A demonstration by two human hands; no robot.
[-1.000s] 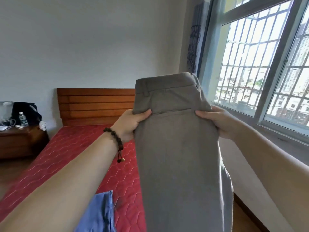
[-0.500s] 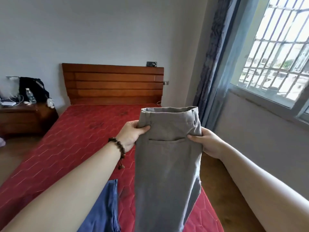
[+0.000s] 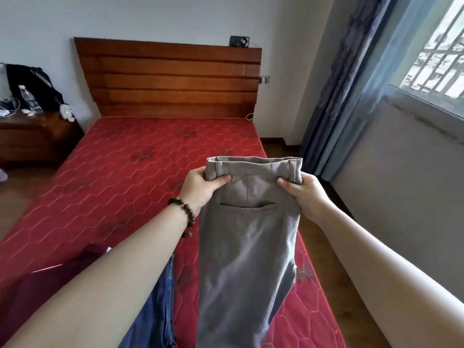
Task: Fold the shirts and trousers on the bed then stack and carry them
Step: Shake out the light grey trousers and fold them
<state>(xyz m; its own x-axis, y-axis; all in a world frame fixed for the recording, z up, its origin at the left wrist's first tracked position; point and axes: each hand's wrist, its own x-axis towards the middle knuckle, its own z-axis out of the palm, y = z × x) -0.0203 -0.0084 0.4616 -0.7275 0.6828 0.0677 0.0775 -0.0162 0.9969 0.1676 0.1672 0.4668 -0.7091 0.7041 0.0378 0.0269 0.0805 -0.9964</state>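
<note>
Bed (image 3: 130, 172): 1 trousers (image 3: 248, 247), 2 hands (image 3: 251, 182)

Both hands pinch the grey trousers (image 3: 247, 247) at the waistband: left hand (image 3: 200, 190), right hand (image 3: 305, 194). They hang over the red mattress's (image 3: 125, 172) right edge.

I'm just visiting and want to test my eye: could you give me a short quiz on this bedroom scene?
1. True or false: both hands, left and right, hold the grey trousers by the waistband.
2. Which wrist wears the bead bracelet?
3. Pick one: the blue garment lies (A) on the red mattress, (B) on the nightstand, (C) on the floor.

Key: 1 true. 2 the left. 3 A.
</note>
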